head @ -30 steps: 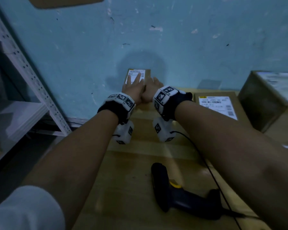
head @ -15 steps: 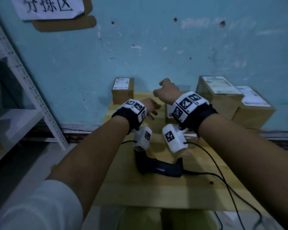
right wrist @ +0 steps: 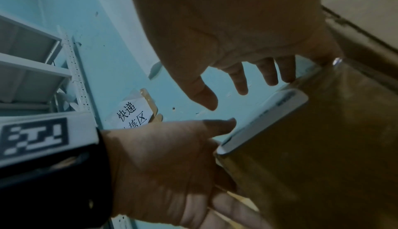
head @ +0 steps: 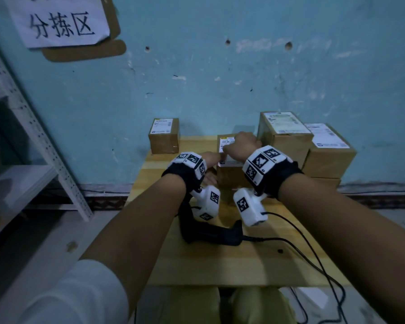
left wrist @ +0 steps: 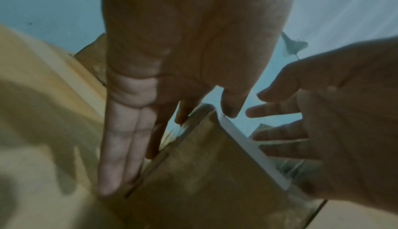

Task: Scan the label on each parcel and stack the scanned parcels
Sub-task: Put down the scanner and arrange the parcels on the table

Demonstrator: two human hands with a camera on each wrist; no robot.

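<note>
A small brown parcel [head: 229,176] with a white label [head: 226,142] on top stands mid-table. My left hand [head: 211,160] lies against its left side: in the left wrist view the straight fingers [left wrist: 120,156] run along the cardboard [left wrist: 204,181] and the thumb touches the top edge. My right hand [head: 241,146] hovers over the label with loosely spread fingers [right wrist: 239,81]; some fingertips reach the parcel's [right wrist: 323,147] far edge. Neither hand grips it. The black scanner [head: 211,232] lies on the table in front of the parcel, untouched.
One labelled parcel [head: 164,139] stands against the blue wall at the back left. Larger labelled parcels [head: 285,136] [head: 329,153] are stacked at the back right. The scanner's cable [head: 302,244] trails off the wooden table [head: 220,265] to the right. A metal shelf [head: 33,136] stands at left.
Both hands left the parcel by the wall and came back to the middle parcel, left beside it, right above it. The view pulled back from the table.
</note>
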